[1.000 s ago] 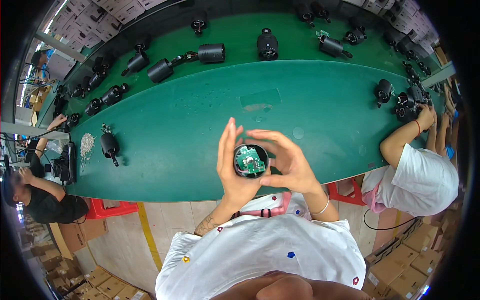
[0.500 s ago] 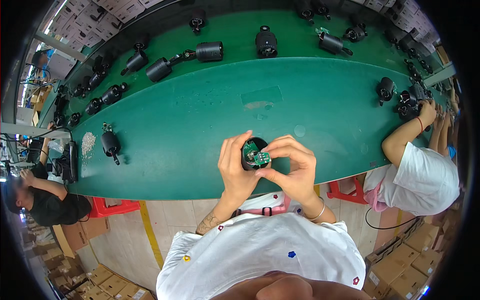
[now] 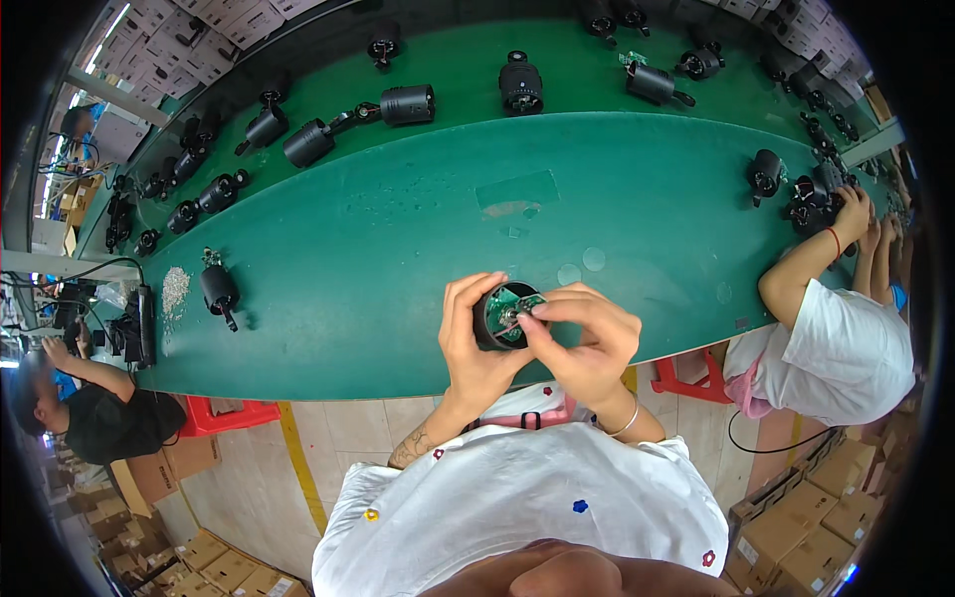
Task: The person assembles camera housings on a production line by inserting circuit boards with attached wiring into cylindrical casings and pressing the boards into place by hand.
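Observation:
My left hand [image 3: 464, 336] is wrapped around a black cylindrical housing [image 3: 485, 320], its open end facing up over the near edge of the table. Inside the housing sits a green circuit board [image 3: 504, 302]. My right hand [image 3: 595, 343] pinches a small green circuit board [image 3: 534, 301] between thumb and fingertips at the housing's right rim. That small board stands tilted, partly hidden by the fingers. Whether it is joined to the board inside cannot be made out.
Several black housings [image 3: 409, 104] lie along the far green strip. Another housing [image 3: 218, 286] with a circuit board lies at the left, beside a pile of small pale parts [image 3: 175, 287]. Co-workers sit left and right; one co-worker's hand [image 3: 853, 214] touches black parts.
The small board has tipped from lying face-up over the housing to a steeper tilt at its rim. My right fingers have shifted with it. Housings on the far strip appear slightly farther left.

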Motion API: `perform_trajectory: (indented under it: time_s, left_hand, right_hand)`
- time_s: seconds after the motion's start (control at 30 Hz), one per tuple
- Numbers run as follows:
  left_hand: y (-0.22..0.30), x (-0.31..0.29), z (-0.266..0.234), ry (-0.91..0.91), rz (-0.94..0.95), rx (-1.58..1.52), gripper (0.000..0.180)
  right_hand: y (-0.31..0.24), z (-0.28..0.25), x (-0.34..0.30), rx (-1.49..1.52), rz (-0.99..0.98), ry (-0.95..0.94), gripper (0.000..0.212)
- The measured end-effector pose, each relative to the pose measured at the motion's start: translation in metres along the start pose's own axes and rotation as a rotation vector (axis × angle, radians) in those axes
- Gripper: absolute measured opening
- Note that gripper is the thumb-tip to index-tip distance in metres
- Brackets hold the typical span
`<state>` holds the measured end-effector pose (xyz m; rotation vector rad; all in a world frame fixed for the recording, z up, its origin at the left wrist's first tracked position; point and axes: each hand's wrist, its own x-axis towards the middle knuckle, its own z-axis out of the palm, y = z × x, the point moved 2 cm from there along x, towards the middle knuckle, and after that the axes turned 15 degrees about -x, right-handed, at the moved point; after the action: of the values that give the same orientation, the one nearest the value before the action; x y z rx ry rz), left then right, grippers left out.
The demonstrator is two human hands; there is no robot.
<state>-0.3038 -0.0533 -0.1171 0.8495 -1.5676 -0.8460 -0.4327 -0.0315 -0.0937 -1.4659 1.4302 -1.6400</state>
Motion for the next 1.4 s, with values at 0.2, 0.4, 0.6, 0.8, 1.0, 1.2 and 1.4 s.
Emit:
perform_trajectory:
  time_s: [0.2, 0.4, 0.6, 0.8, 1.0, 1.2, 1.4]
  left_hand:
    - [-0.003, -0.004, -0.002, 0.090, 0.024, -0.118, 0.064]
    - [-0.010, -0.003, -0.001, 0.142, 0.102, -0.284, 0.059]
    - [-0.012, -0.001, 0.000, 0.134, 0.168, -0.264, 0.045]
    - [-0.020, -0.005, 0.004, 0.140, 0.222, -0.329, 0.047]
    - [-0.028, -0.007, 0.004, 0.094, 0.274, -0.324, 0.046]
    - [-0.014, -0.002, 0.006, 0.099, 0.208, -0.295, 0.047]
    - [-0.014, -0.001, 0.003, 0.157, 0.261, -0.130, 0.046]
  right_hand:
    - [-0.011, 0.004, 0.013, -0.137, -0.270, -0.027, 0.019]
    - [-0.009, 0.011, 0.017, 0.084, -0.029, -0.197, 0.016]
    - [-0.004, 0.014, 0.019, 0.057, 0.056, -0.299, 0.015]
    - [-0.013, 0.012, 0.019, -0.074, -0.035, -0.301, 0.013]
    - [-0.027, 0.005, 0.019, -0.308, -0.131, -0.224, 0.012]
    - [-0.021, 0.006, 0.020, -0.233, -0.136, -0.279, 0.010]
    - [-0.011, 0.007, 0.013, -0.162, -0.049, -0.280, 0.013]
